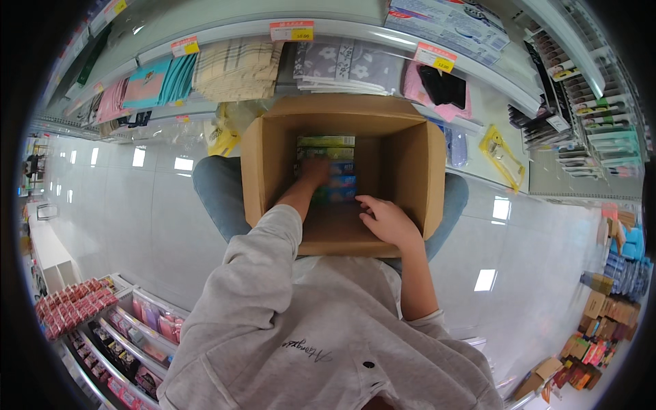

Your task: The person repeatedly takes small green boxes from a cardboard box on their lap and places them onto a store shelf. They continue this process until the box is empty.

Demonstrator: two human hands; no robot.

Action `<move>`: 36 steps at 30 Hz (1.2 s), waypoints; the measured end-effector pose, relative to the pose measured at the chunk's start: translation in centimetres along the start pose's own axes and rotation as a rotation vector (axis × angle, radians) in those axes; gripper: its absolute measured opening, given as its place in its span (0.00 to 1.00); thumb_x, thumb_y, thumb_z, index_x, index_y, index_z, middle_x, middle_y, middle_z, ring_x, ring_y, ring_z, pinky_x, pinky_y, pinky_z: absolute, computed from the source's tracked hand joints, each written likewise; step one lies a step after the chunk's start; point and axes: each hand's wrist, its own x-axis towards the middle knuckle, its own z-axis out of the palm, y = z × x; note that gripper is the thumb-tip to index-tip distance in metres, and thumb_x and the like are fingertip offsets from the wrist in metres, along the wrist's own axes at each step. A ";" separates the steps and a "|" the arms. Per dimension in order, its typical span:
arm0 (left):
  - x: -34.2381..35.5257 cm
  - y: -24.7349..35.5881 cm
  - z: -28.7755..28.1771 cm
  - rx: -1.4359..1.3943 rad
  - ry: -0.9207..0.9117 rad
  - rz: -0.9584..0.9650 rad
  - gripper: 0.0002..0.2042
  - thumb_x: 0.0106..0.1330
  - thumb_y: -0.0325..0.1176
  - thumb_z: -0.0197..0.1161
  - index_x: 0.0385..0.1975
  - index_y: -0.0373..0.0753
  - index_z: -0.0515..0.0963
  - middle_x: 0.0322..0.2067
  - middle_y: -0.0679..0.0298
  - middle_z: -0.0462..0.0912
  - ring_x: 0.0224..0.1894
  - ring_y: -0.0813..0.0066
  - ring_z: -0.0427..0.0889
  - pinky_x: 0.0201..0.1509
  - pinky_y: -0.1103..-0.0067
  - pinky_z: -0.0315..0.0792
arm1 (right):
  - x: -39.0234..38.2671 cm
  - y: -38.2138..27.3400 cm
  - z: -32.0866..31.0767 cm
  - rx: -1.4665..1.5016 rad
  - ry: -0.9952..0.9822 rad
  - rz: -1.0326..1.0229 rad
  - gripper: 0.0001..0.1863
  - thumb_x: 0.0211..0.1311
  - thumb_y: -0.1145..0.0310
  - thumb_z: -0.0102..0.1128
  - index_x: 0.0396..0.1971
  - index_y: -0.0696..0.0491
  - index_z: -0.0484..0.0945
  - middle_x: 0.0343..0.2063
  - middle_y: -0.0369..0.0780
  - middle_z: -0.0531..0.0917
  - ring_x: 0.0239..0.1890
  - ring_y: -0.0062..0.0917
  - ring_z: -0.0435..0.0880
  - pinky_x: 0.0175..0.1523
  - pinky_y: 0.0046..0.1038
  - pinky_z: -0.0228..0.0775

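Note:
An open cardboard box (251, 174) stands between my knees, close against the shelf. Inside it, toward the left, several slim cartons lie in a row; a green carton (326, 142) is at the far end and a blue carton (342, 195) at the near end. My left hand (316, 171) reaches down over the left part of the row, and motion blurs its fingers. My right hand (385, 219) is over the near right part of the box, fingers apart and nothing between them. Its fingertips are close to the nearest cartons; whether they touch cannot be told.
Ahead, a shelf holds folded cloths (236, 68), grey flowered fabric (352, 65), a black phone-like item (444, 87) and a large carton (447, 31). A yellow package (502, 157) lies on the lower shelf. Hanging goods (601, 116) are at right; a stocked rack (137, 321) stands behind left.

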 end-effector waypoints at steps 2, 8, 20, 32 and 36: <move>1.2 -1.0 -0.1 0.141 0.018 0.039 0.14 0.57 0.39 0.68 0.40 0.41 0.85 0.40 0.57 0.86 0.53 0.56 0.82 0.58 0.56 0.72 | 0.2 0.4 0.0 -0.001 -0.005 -0.009 0.23 0.65 0.66 0.57 0.59 0.55 0.74 0.47 0.52 0.84 0.50 0.49 0.82 0.55 0.44 0.74; 1.9 -0.2 4.3 0.077 0.213 0.110 0.10 0.60 0.31 0.57 0.36 0.44 0.87 0.36 0.53 0.88 0.38 0.52 0.89 0.39 0.61 0.80 | 0.5 1.0 0.5 -0.057 -0.016 -0.075 0.25 0.63 0.65 0.61 0.60 0.56 0.74 0.46 0.52 0.85 0.50 0.47 0.83 0.55 0.40 0.76; -4.1 10.3 -24.5 0.105 -0.205 0.528 0.20 0.46 0.48 0.75 0.29 0.37 0.86 0.30 0.52 0.87 0.37 0.51 0.87 0.42 0.62 0.81 | 0.2 -1.6 -2.2 -0.215 0.595 -0.123 0.43 0.48 0.67 0.75 0.67 0.50 0.67 0.65 0.47 0.71 0.66 0.45 0.69 0.70 0.42 0.62; -12.3 11.8 -44.3 -0.567 0.685 0.930 0.21 0.64 0.34 0.67 0.57 0.36 0.76 0.52 0.52 0.80 0.56 0.53 0.79 0.61 0.68 0.71 | -2.3 -6.0 -11.0 -0.148 1.261 -0.453 0.31 0.55 0.79 0.64 0.62 0.62 0.71 0.57 0.52 0.78 0.60 0.53 0.74 0.68 0.48 0.61; -10.0 12.6 -49.6 -0.245 1.312 0.838 0.23 0.63 0.32 0.65 0.58 0.36 0.74 0.60 0.53 0.74 0.65 0.54 0.71 0.68 0.63 0.63 | -4.3 -10.9 -20.7 -0.423 1.456 -0.548 0.33 0.58 0.81 0.61 0.66 0.62 0.68 0.62 0.52 0.75 0.65 0.49 0.69 0.71 0.44 0.57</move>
